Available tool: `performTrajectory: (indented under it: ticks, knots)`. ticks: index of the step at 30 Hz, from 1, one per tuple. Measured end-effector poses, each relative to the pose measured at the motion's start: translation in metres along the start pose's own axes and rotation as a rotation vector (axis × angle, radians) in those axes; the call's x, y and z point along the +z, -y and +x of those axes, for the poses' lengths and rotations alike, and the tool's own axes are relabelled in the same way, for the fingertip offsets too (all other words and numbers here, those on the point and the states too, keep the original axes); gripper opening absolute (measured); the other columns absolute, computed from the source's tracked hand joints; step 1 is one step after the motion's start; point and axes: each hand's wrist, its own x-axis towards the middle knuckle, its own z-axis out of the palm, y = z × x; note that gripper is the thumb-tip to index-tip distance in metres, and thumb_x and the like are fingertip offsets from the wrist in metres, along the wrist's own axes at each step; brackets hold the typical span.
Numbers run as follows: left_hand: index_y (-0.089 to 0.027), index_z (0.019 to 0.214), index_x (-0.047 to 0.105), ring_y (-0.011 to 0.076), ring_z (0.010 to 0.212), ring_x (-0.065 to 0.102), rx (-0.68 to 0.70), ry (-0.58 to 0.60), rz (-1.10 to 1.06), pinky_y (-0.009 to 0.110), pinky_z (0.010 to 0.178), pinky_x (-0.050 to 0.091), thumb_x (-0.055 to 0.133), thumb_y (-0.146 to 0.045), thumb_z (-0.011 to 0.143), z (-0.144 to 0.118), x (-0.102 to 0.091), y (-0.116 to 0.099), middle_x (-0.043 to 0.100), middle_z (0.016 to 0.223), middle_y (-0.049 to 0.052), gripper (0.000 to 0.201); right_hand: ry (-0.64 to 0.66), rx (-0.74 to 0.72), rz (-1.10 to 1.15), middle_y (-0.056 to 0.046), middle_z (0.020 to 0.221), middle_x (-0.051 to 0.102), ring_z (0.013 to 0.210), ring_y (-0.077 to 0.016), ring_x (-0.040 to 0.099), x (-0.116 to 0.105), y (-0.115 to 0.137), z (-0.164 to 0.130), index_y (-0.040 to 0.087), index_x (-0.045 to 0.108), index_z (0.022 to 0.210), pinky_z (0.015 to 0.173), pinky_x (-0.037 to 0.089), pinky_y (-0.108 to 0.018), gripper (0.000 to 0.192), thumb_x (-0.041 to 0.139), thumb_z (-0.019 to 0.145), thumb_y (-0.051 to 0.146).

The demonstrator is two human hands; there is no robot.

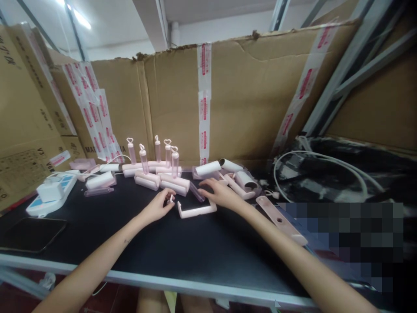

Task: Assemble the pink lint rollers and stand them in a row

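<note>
Black worktable (182,256) walled at the far side by taped cardboard (254,100). Open room lies near; far left and centre are crowded with pink rollers (174,183). Right hand (221,194), fingers spread flat, grips nothing, touching the pink U-shaped frame (196,211). Left hand (158,207) pinches a small white part (170,199). A sweeping wrist would likely topple the standing handles (157,153).
</note>
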Motion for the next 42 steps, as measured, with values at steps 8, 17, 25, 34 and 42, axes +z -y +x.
performTrajectory:
  ticks: [8, 17, 25, 34, 42]
  knots:
    - [-0.016, 0.092, 0.059, 0.0165, 0.08, 0.059, -0.149, -0.217, -0.347, 0.033, 0.082, 0.046, 0.066, -0.027, 0.07, 0.007, -0.006, -0.007, 0.063, 0.084, 0.003, 0.025, -0.023, 0.174, 0.069, -0.007, 0.071, 0.068, 0.066, -0.0193, 0.064, -0.007, -0.017, 0.002, 0.014, 0.064, 0.077, 0.063, 0.048, -0.029, 0.026, 0.06, 0.073, 0.039]
    - [-0.014, 0.09, 0.061, 0.014, 0.086, 0.063, -0.195, -0.229, -1.117, 0.031, 0.089, 0.045, 0.068, -0.022, 0.073, 0.006, -0.014, -0.039, 0.067, 0.095, 0.006, 0.02, -0.337, -0.04, 0.655, -0.003, 0.078, 0.066, 0.072, -0.017, 0.064, -0.023, 0.046, -0.015, 0.02, 0.049, 0.076, 0.067, 0.05, -0.03, 0.028, 0.053, 0.081, 0.047]
    - [-0.012, 0.086, 0.061, 0.0139, 0.086, 0.063, -0.192, -0.095, -1.134, 0.031, 0.09, 0.046, 0.068, -0.018, 0.073, -0.003, -0.002, -0.057, 0.067, 0.087, 0.004, 0.016, -0.167, -0.343, -0.069, -0.008, 0.096, 0.06, 0.085, -0.021, 0.061, 0.001, 0.066, -0.032, 0.023, 0.051, 0.119, 0.075, 0.049, -0.035, 0.036, 0.047, 0.087, 0.038]
    - [-0.012, 0.087, 0.062, 0.0126, 0.073, 0.062, -0.175, -0.053, -0.904, 0.028, 0.078, 0.047, 0.072, -0.026, 0.07, -0.004, 0.002, -0.049, 0.065, 0.08, 0.004, 0.024, -0.036, -0.426, -0.426, -0.013, 0.1, 0.059, 0.091, -0.0242, 0.058, 0.008, 0.063, -0.038, 0.016, 0.036, 0.134, 0.068, 0.05, -0.032, 0.044, 0.036, 0.091, 0.024]
    - [-0.014, 0.086, 0.06, 0.0111, 0.074, 0.058, -0.126, -0.088, -0.7, 0.023, 0.073, 0.045, 0.071, -0.033, 0.069, -0.007, 0.001, -0.054, 0.062, 0.081, 0.002, 0.027, -0.013, -0.429, -0.342, -0.014, 0.096, 0.061, 0.085, -0.0235, 0.061, 0.017, 0.062, -0.043, 0.011, 0.031, 0.138, 0.065, 0.05, -0.033, 0.048, 0.032, 0.093, 0.027]
